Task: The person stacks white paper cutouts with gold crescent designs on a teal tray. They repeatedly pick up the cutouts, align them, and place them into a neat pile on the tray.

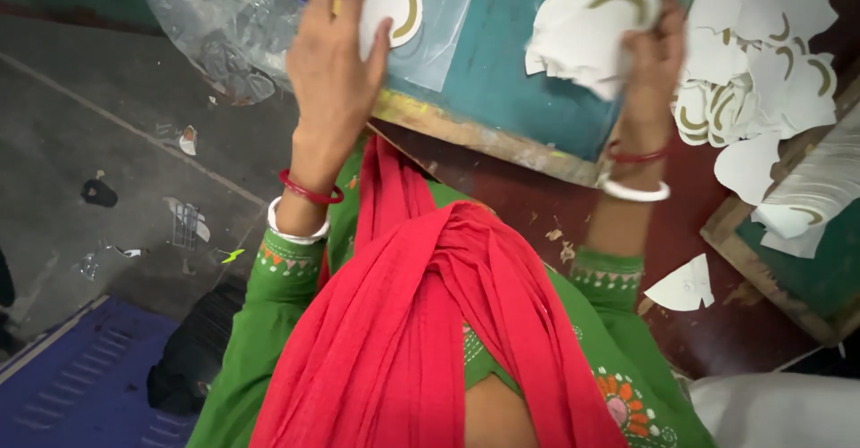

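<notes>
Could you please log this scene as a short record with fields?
Left hand: holds one white card cut-out with a gold arc
Right hand: grips a stack of white card cut-outs
Work surface: teal wooden-edged board, with a clear plastic sheet on it
Right of the board: loose heap of white cut-outs
Clothing: red scarf, green embroidered sleeves, red and white bangles

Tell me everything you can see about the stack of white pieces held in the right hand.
The stack of white pieces looks like thin card or paper, cut with rounded, uneven edges. The top piece carries a curved olive-gold band. The sheets are fanned a little, not squared. The right hand grips the stack at its right edge, above the teal board. More such pieces lie in a loose pile to the right.
</notes>
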